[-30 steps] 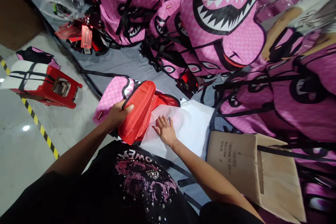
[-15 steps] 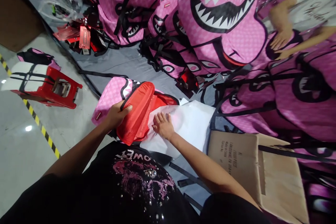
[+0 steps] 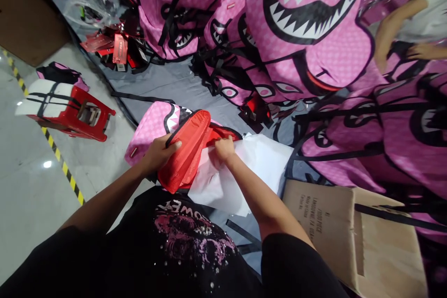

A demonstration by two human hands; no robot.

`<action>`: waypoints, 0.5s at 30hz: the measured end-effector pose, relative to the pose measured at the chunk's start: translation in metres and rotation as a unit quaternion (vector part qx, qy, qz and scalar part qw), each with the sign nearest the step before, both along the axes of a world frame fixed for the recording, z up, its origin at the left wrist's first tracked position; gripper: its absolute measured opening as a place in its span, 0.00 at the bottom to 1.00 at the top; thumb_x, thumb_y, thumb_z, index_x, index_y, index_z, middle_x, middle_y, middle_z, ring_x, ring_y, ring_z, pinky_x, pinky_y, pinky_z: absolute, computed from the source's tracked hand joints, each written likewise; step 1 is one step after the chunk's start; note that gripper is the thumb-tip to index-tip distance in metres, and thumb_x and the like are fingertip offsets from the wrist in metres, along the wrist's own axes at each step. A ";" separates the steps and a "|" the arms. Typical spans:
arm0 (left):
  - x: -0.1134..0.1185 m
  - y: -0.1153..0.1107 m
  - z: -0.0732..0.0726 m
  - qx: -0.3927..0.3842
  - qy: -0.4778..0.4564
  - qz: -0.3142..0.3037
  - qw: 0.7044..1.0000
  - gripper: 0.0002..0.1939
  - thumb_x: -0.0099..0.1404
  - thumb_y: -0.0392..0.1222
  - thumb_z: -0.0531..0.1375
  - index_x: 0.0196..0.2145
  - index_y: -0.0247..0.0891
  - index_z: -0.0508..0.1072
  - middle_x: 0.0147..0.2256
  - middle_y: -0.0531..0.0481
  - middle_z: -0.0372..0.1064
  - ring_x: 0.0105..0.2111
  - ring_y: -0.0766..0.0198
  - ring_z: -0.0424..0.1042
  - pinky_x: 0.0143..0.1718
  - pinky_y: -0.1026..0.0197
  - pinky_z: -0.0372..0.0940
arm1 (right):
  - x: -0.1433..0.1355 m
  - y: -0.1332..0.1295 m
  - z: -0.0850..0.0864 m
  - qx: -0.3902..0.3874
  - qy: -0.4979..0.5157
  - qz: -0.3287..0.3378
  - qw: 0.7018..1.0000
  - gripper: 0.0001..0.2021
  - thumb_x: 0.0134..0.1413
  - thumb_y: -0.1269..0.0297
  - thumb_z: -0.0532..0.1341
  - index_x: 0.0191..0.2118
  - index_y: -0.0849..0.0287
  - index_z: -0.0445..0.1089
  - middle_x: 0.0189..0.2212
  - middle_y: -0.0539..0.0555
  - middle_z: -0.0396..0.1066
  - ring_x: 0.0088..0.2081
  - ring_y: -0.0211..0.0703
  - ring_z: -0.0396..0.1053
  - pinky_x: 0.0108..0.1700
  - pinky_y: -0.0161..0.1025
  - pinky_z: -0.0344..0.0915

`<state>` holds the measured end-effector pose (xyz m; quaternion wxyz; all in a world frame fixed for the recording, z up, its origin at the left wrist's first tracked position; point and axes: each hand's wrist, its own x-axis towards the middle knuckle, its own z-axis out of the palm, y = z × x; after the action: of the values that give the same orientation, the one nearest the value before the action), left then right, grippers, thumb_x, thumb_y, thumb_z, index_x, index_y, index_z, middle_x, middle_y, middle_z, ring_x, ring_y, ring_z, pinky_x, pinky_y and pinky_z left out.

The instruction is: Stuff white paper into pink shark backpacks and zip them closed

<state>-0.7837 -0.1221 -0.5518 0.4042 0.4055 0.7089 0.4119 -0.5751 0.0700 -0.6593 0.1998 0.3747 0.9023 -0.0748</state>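
Note:
A pink checkered backpack (image 3: 148, 125) with a shark-mouth print lies in front of me, opened to its red lining (image 3: 185, 153). My left hand (image 3: 161, 152) grips the edge of its lifted front panel, thumb on the red lining. A thin white sheet (image 3: 265, 158), paper or plastic, lies partly inside the opening and spreads out to the right. My right hand (image 3: 225, 148) is at the mouth of the bag on this sheet, its fingers curled and closed over it by the lining. The fingertips are partly hidden.
Pink shark-print backpacks (image 3: 307, 18) crowd the back and right. Red tags (image 3: 120, 49) lie at the back left, near a clear plastic bag (image 3: 92, 9). A cardboard box (image 3: 321, 223) stands at right, a red stool (image 3: 92, 111) at left. Another person's arm (image 3: 394, 23) is at upper right.
My right hand has moved up from lying spread on the white sheet to the bag's opening, its fingers now curled. My left hand keeps its grip. The other person's hands have shifted.

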 end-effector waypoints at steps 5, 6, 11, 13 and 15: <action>-0.001 -0.003 -0.002 -0.013 0.001 0.020 1.000 0.14 0.62 0.52 0.56 0.29 0.38 0.62 0.26 0.57 0.59 0.27 0.68 0.57 0.30 0.64 0.55 | 0.021 -0.011 -0.006 0.081 0.086 -0.027 0.993 0.20 0.67 0.70 0.46 0.56 0.64 0.69 0.55 0.69 0.68 0.52 0.54 0.68 0.55 0.51 0.55; -0.002 -0.003 -0.003 -0.013 0.002 0.021 1.000 0.14 0.62 0.52 0.56 0.29 0.38 0.63 0.26 0.57 0.59 0.27 0.68 0.57 0.31 0.64 0.55 | 0.024 -0.015 -0.008 0.111 0.119 -0.038 0.986 0.21 0.67 0.70 0.46 0.58 0.64 0.67 0.59 0.70 0.64 0.54 0.54 0.66 0.56 0.53 0.54; 0.000 -0.002 -0.003 -0.020 -0.004 0.015 1.000 0.15 0.63 0.53 0.56 0.29 0.37 0.64 0.26 0.57 0.60 0.27 0.68 0.58 0.30 0.64 0.55 | 0.025 -0.035 -0.026 0.132 0.124 -0.007 0.983 0.26 0.65 0.74 0.42 0.65 0.69 0.60 0.65 0.71 0.57 0.61 0.56 0.60 0.64 0.57 0.47; 0.000 -0.001 -0.002 -0.018 -0.005 0.016 1.000 0.15 0.62 0.52 0.56 0.29 0.37 0.63 0.26 0.57 0.59 0.27 0.68 0.58 0.30 0.64 0.54 | 0.024 -0.040 -0.035 0.083 0.068 0.046 0.993 0.27 0.65 0.72 0.44 0.67 0.71 0.57 0.67 0.70 0.54 0.67 0.57 0.53 0.67 0.56 0.45; 0.001 0.000 -0.001 -0.018 -0.004 0.018 1.000 0.15 0.62 0.52 0.57 0.28 0.37 0.62 0.26 0.57 0.59 0.27 0.69 0.57 0.30 0.64 0.54 | 0.024 -0.043 -0.042 0.046 0.006 0.066 0.997 0.29 0.65 0.65 0.48 0.69 0.73 0.53 0.70 0.69 0.48 0.70 0.60 0.46 0.69 0.57 0.41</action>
<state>-0.7825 -0.1221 -0.5531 0.4069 0.3839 0.7217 0.4076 -0.5516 0.0269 -0.7018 0.1820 0.3227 0.9286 -0.0223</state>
